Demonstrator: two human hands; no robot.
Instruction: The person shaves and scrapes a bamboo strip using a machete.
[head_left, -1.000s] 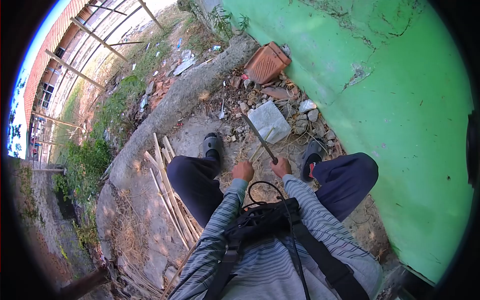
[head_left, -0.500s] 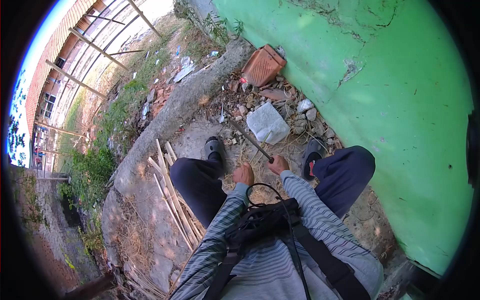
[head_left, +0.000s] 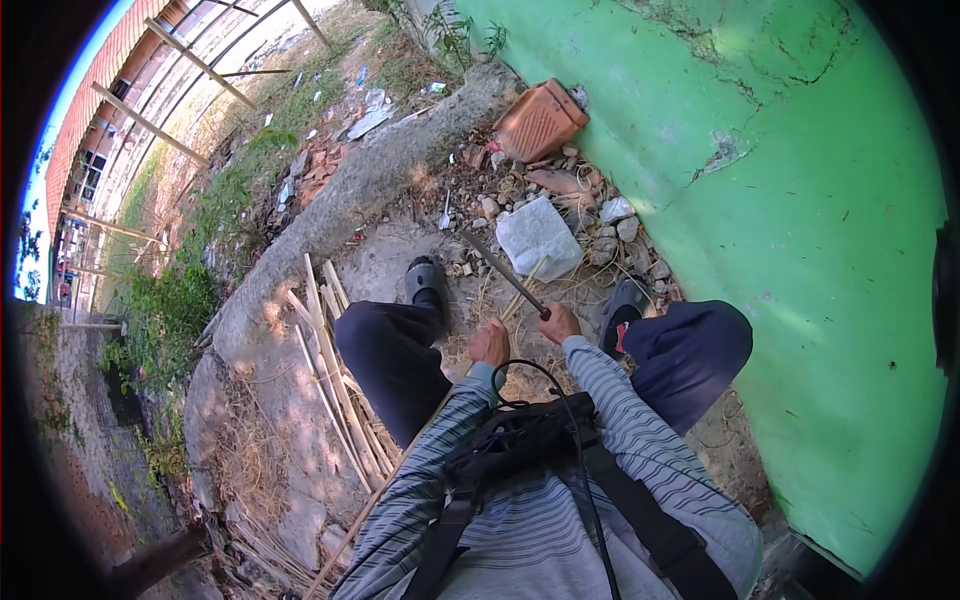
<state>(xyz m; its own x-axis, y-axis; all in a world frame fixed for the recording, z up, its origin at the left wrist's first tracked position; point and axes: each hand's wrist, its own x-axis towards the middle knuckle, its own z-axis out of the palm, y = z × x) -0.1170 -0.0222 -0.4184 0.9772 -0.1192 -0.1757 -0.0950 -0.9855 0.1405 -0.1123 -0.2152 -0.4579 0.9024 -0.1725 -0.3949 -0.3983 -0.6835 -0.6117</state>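
Note:
My right hand (head_left: 560,324) is closed round the dark handle of a long-bladed knife (head_left: 498,267), whose blade slants up and to the left. My left hand (head_left: 490,343) is closed round a thin wooden strip (head_left: 522,293). The strip's far end reaches the pale stone block (head_left: 538,238), and its other end runs back under my left forearm. The blade lies beside the strip near the block; whether they touch I cannot tell. Both hands are between my bent knees, just short of the block.
Several split wooden strips (head_left: 335,375) lie left of my leg. An orange plastic container (head_left: 541,121) leans by the green wall (head_left: 800,230) on my right. Rubble (head_left: 605,245) surrounds the block. A raised concrete edge (head_left: 340,205) runs along the left, with plants (head_left: 175,320) beyond.
The view has shifted slightly. The strip in my left hand now shows more clearly, reaching up to the block. Both hands keep their grip on the strip and the knife.

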